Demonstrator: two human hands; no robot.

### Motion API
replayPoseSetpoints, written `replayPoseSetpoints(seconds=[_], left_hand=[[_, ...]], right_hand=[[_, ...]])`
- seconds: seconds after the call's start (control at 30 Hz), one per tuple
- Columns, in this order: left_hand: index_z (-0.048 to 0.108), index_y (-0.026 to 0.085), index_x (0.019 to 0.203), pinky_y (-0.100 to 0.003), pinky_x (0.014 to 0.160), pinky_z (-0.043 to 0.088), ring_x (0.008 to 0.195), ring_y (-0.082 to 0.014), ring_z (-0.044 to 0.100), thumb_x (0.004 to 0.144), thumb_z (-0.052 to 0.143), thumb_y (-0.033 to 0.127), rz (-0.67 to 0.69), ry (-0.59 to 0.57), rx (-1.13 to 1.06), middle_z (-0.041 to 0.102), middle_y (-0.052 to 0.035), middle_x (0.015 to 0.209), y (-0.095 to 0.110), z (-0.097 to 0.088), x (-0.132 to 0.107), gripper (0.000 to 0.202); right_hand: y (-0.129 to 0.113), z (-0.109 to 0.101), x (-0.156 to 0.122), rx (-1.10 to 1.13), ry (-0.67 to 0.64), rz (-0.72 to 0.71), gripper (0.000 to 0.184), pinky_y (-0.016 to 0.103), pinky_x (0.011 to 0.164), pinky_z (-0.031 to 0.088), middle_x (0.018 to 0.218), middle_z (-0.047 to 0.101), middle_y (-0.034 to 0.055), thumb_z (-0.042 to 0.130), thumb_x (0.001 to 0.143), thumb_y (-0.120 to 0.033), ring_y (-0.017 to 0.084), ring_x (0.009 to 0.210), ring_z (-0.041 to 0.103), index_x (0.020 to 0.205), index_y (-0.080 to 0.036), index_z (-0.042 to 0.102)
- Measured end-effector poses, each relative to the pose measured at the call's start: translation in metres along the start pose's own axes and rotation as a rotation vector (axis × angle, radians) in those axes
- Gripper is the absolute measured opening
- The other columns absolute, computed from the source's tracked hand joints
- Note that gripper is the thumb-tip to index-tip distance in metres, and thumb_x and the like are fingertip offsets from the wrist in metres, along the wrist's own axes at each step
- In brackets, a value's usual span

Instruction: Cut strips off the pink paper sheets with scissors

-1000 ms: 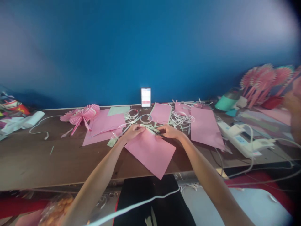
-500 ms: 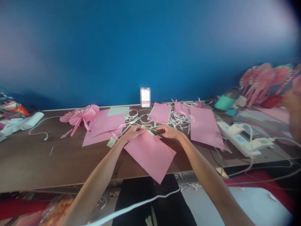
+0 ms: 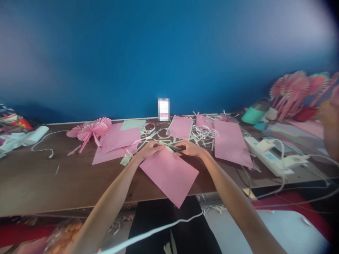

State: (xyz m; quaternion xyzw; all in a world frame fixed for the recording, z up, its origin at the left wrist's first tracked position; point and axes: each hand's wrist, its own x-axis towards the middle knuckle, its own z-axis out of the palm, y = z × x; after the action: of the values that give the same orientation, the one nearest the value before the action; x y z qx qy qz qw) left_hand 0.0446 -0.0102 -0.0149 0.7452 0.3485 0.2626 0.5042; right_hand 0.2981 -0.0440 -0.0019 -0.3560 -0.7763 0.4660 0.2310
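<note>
A pink sheet of paper (image 3: 169, 176) hangs tilted toward me over the desk's front edge, one corner pointing down. My left hand (image 3: 151, 150) pinches its upper left part between thumb and fingers. My right hand (image 3: 188, 148) is closed around a pair of scissors (image 3: 174, 147), whose blades lie along the sheet's far edge and point at my left hand. The scissor handles are mostly hidden by my fingers. Just beyond both hands, narrow white paper strips (image 3: 205, 132) lie in a tangle.
Pink paper fans (image 3: 95, 131) and pink sheets (image 3: 120, 141) lie on the left; another pink sheet (image 3: 230, 141) lies right. A white power strip (image 3: 268, 155) with cables sits at right, near a teal cup (image 3: 255, 111). A phone (image 3: 163, 109) stands against the blue wall. Another person's hand (image 3: 329, 120) shows far right.
The pink sheet's lower corner has shifted very slightly down and to the left. The scissors have moved only a little; both hands keep almost the same place.
</note>
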Motion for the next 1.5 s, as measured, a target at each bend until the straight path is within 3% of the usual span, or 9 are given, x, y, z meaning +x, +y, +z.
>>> replayPoseSetpoints(seconds=[0.37, 0.77, 0.93, 1.13, 1.5], left_hand=[[0.063, 0.011, 0.077, -0.021, 0.057, 0.035, 0.061, -0.0105, 0.046, 0.077, 0.058, 0.049, -0.011, 0.007, -0.008, 0.055, -0.0005, 0.069, -0.005, 0.0, 0.003, 0.038], [0.06, 0.012, 0.07, -0.023, 0.056, 0.032, 0.059, -0.0095, 0.043, 0.081, 0.054, 0.048, 0.047, 0.014, 0.04, 0.051, 0.001, 0.064, -0.007, -0.002, 0.003, 0.038], [0.066, 0.013, 0.085, -0.025, 0.069, 0.04, 0.074, -0.0143, 0.053, 0.082, 0.054, 0.045, 0.03, 0.059, 0.003, 0.063, -0.0037, 0.082, -0.02, -0.003, 0.008, 0.034], [0.067, 0.014, 0.087, -0.029, 0.078, 0.043, 0.085, -0.0183, 0.057, 0.082, 0.051, 0.045, 0.045, 0.076, -0.045, 0.066, -0.007, 0.092, -0.024, -0.003, 0.01, 0.035], [0.059, 0.014, 0.068, -0.027, 0.066, 0.04, 0.07, -0.0148, 0.049, 0.083, 0.048, 0.047, 0.042, 0.108, 0.02, 0.057, -0.0026, 0.071, -0.019, -0.002, 0.008, 0.038]], right_hand=[[0.005, 0.005, 0.001, 0.065, -0.004, 0.006, 0.023, 0.023, 0.055, 0.038, 0.066, 0.052, -0.0023, 0.064, 0.073, -0.038, 0.01, 0.057, 0.045, 0.077, -0.015, 0.064], [0.003, 0.004, 0.002, -0.049, 0.042, -0.042, 0.022, 0.023, 0.063, 0.038, 0.07, 0.056, -0.001, 0.063, 0.073, -0.036, 0.012, 0.066, 0.048, 0.077, -0.014, 0.065], [-0.002, 0.003, 0.001, -0.039, 0.045, -0.03, 0.02, 0.023, 0.063, 0.037, 0.067, 0.054, -0.002, 0.063, 0.071, -0.033, 0.012, 0.064, 0.046, 0.075, -0.014, 0.064], [-0.003, 0.003, 0.001, 0.001, 0.044, -0.038, 0.015, 0.023, 0.063, 0.036, 0.066, 0.053, -0.0018, 0.06, 0.071, -0.029, 0.012, 0.064, 0.045, 0.074, -0.014, 0.063], [0.008, 0.006, 0.005, 0.072, 0.045, -0.006, 0.028, 0.026, 0.068, 0.042, 0.081, 0.062, 0.002, 0.063, 0.071, -0.036, 0.015, 0.073, 0.052, 0.087, -0.014, 0.068]])
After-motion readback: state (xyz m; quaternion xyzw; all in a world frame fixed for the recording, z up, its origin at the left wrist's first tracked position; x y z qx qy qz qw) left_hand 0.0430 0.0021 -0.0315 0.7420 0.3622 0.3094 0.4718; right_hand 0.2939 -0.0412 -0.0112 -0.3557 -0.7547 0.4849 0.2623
